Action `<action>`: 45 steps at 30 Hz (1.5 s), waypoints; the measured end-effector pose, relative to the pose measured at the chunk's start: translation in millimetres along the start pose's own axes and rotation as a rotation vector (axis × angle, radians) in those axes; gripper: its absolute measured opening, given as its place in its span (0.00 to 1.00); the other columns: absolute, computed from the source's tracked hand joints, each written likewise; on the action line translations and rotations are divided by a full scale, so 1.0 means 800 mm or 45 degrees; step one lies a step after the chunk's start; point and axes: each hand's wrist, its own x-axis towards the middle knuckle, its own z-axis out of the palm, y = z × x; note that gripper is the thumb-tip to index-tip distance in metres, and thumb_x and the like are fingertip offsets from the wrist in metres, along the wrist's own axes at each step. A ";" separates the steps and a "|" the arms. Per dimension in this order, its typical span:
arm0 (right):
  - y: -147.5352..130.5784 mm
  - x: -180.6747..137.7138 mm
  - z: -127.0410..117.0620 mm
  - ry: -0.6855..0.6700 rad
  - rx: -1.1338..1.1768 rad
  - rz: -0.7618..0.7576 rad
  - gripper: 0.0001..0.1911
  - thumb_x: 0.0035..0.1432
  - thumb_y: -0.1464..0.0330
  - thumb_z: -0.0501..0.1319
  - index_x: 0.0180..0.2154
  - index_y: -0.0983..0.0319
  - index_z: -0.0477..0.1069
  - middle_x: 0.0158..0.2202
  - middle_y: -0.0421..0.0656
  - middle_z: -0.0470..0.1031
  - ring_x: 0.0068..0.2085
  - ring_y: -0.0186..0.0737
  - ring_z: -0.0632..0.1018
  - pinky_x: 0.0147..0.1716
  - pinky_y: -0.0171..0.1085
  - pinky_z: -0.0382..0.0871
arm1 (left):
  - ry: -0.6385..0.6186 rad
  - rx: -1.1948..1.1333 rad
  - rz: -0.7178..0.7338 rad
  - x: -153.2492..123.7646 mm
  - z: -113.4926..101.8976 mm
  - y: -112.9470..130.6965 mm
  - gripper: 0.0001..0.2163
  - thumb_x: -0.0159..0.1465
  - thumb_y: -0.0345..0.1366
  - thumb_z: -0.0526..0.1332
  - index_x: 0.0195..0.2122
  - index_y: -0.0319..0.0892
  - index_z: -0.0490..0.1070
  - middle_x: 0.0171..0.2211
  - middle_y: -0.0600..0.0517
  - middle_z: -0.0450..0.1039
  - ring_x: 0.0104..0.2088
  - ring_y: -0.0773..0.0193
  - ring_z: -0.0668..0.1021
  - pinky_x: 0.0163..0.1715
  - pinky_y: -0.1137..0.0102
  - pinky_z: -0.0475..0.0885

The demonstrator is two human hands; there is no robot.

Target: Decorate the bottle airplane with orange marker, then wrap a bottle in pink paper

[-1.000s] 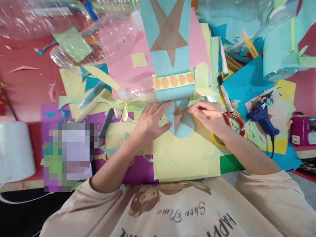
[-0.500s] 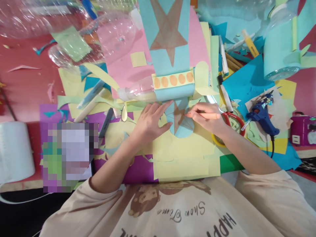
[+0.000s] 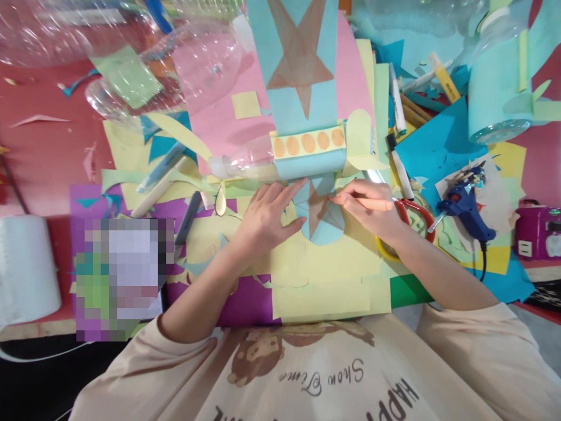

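Observation:
My left hand (image 3: 265,217) lies flat with fingers spread on yellow paper (image 3: 324,275), pressing beside a light blue paper circle (image 3: 322,225) that bears a brown star. My right hand (image 3: 367,207) is pinched round an orange pencil (image 3: 372,203), whose tip touches the star on the circle. Just above the circle lies a clear plastic bottle (image 3: 245,164) wrapped in a blue and yellow paper band with orange dots (image 3: 307,142).
Red-handled scissors (image 3: 409,213) lie right of my right hand, and a blue glue gun (image 3: 464,207) farther right. Coloured paper scraps, markers (image 3: 397,102), clear bottles (image 3: 184,70) and a large blue sheet with a brown star (image 3: 300,58) crowd the far side. A white roll (image 3: 26,266) stands at the left.
The pencil tip has shifted by small strokes over the star on the blue circle. My left hand has stayed in place.

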 end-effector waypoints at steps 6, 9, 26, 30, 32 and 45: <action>0.001 -0.002 0.001 0.084 -0.033 0.058 0.10 0.57 0.70 0.59 0.23 0.60 0.69 0.24 0.38 0.77 0.29 0.35 0.78 0.27 0.33 0.66 | 0.010 0.008 0.001 0.000 0.000 0.001 0.27 0.61 0.38 0.62 0.62 0.42 0.60 0.34 0.51 0.66 0.36 0.59 0.70 0.42 0.63 0.70; 0.000 -0.002 0.000 0.091 -0.041 0.078 0.11 0.57 0.69 0.59 0.23 0.60 0.69 0.25 0.39 0.77 0.29 0.35 0.77 0.27 0.34 0.66 | 0.010 0.002 0.002 0.000 -0.001 0.000 0.28 0.61 0.37 0.62 0.62 0.42 0.60 0.34 0.51 0.66 0.36 0.59 0.70 0.42 0.63 0.70; 0.000 -0.001 0.000 -0.105 -0.083 -0.080 0.12 0.57 0.69 0.56 0.21 0.61 0.66 0.22 0.39 0.75 0.25 0.33 0.74 0.27 0.33 0.64 | -0.012 0.010 -0.015 0.000 0.001 -0.001 0.28 0.62 0.38 0.60 0.63 0.43 0.59 0.35 0.51 0.67 0.36 0.59 0.70 0.44 0.62 0.69; 0.000 -0.001 0.000 -0.102 -0.076 -0.065 0.12 0.57 0.69 0.56 0.21 0.60 0.67 0.22 0.39 0.76 0.26 0.33 0.75 0.27 0.34 0.65 | -0.015 0.006 0.000 0.000 0.001 -0.001 0.28 0.62 0.39 0.60 0.63 0.42 0.58 0.35 0.51 0.67 0.36 0.59 0.70 0.44 0.62 0.68; 0.000 -0.001 0.000 -0.083 -0.066 -0.041 0.12 0.56 0.70 0.56 0.21 0.60 0.66 0.23 0.39 0.76 0.26 0.33 0.75 0.27 0.34 0.65 | -0.019 0.011 -0.005 0.000 0.001 -0.001 0.28 0.62 0.39 0.60 0.63 0.43 0.58 0.35 0.51 0.67 0.36 0.59 0.70 0.44 0.62 0.68; 0.004 -0.004 0.004 0.143 -0.061 0.051 0.10 0.56 0.71 0.59 0.22 0.59 0.67 0.25 0.38 0.78 0.28 0.36 0.78 0.26 0.34 0.66 | -0.008 0.006 -0.013 0.001 0.001 0.000 0.28 0.62 0.38 0.61 0.63 0.42 0.60 0.34 0.51 0.65 0.36 0.59 0.70 0.43 0.63 0.69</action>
